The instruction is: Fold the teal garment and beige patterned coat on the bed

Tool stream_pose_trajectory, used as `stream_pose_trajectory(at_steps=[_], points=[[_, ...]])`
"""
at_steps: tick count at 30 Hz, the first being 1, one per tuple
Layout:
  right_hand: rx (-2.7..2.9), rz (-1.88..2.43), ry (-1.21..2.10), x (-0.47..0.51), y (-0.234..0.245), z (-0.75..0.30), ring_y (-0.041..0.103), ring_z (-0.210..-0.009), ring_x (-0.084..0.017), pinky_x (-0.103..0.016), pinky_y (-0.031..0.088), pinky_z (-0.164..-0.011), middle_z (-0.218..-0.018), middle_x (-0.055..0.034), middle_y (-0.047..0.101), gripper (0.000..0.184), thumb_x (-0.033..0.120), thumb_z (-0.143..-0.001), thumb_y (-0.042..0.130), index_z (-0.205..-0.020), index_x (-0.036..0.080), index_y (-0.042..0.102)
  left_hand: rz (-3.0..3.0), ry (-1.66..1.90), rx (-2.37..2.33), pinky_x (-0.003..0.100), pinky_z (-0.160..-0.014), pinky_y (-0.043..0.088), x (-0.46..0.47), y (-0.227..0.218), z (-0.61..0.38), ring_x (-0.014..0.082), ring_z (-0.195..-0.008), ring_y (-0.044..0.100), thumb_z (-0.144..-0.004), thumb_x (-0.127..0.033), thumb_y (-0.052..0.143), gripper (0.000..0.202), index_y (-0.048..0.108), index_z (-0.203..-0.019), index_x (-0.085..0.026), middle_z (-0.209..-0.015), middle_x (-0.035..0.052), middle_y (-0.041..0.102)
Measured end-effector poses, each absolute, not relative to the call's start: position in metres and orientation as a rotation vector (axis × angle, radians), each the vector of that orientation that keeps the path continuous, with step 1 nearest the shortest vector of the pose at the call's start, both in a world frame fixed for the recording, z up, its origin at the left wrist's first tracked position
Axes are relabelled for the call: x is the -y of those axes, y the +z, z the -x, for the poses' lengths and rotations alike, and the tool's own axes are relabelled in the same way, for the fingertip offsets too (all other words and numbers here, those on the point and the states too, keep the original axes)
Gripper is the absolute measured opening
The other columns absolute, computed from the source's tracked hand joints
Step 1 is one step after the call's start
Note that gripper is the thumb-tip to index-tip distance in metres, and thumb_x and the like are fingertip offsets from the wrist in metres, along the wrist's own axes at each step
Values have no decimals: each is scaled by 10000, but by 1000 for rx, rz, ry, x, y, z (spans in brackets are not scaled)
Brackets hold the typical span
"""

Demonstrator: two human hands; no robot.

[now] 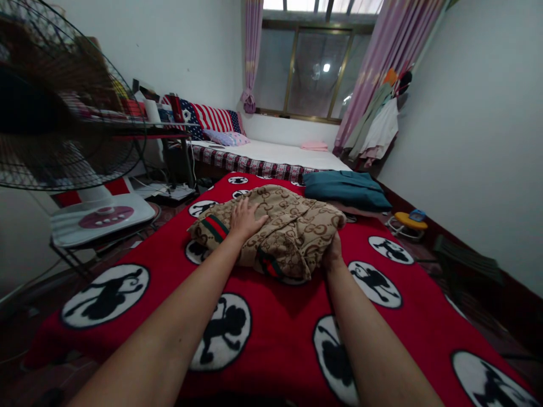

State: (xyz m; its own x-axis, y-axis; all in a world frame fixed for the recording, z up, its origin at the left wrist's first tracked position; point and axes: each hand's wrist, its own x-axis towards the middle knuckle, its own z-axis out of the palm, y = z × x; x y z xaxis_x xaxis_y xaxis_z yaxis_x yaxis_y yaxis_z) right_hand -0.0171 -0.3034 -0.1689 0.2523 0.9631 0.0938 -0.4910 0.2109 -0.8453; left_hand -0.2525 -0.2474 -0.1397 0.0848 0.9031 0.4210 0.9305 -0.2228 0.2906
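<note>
Lying bunched on the red blanket [280, 333], the tan patterned garment [288, 232] is partly folded. The left hand [246, 219] presses flat on top, fingers spread, gripping nothing; the right hand [333, 254] sits at the garment's near right edge, its fingers tucked under the cloth (so its grip cannot be told). This looks like mid-fold; the next move likely calls for smoothing and squaring the bundle. A folded teal cloth [345, 189] lies beyond, a fan [55, 102] stands left.

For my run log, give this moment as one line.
left hand: flat on tan garment | right hand: gripping its edge | red blanket
</note>
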Motion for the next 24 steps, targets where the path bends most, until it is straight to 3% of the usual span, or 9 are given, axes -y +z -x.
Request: stream_pose_trajectory(at_steps=[3,7,12,16,19,24], points=[[735,806,1131,302,-169,20,615,-1111,-275,-488,494,-954,-936,-79,733,506,620,-777,477,-972,198,676,1921,-968,2050,489,-1155,177,252,-141,251,381,-1447,158,-812,-549,568,719,445,-1392,-143,-1550,174,279],[689,751,1093,300,-167,20,635,-1075,-278,-486,510,-925,-954,-94,733,529,635,-805,445,-984,190,671,1850,-963,2170,493,-1103,255,251,-140,251,386,-1279,447,-778,-574,594,836,383,-1398,-55,-1305,251,551],[455,717,977,295,-175,-11,670,-967,-262,-480,523,-881,-913,-78,708,656,758,-821,281,-956,212,618,1896,-1182,2073,444,-959,404,248,-137,256,344,-1089,591,-789,-553,601,629,549,-1240,-117,-1119,182,675],[275,819,846,291,-183,-48,679,-852,-252,-497,534,-831,-819,-58,679,619,780,-802,254,-850,240,552,2111,-1432,1604,377,-879,428,271,-136,257,262,-932,644,-886,-459,514,344,675,-987,-172,-946,106,721],[355,810,906,296,-179,-56,682,-888,-264,-523,519,-852,-874,-66,701,582,750,-801,311,-902,244,582,2376,-1382,1223,357,-799,423,303,-138,258,223,-779,634,-907,-431,486,326,686,-830,-186,-751,69,694],[732,771,1167,310,-157,-33,667,-1016,-294,-532,492,-921,-997,-62,728,504,649,-725,564,-1010,243,655,2707,-1230,854,357,-790,402,351,-132,273,207,-789,622,-906,-401,500,285,656,-907,-162,-833,65,703]])
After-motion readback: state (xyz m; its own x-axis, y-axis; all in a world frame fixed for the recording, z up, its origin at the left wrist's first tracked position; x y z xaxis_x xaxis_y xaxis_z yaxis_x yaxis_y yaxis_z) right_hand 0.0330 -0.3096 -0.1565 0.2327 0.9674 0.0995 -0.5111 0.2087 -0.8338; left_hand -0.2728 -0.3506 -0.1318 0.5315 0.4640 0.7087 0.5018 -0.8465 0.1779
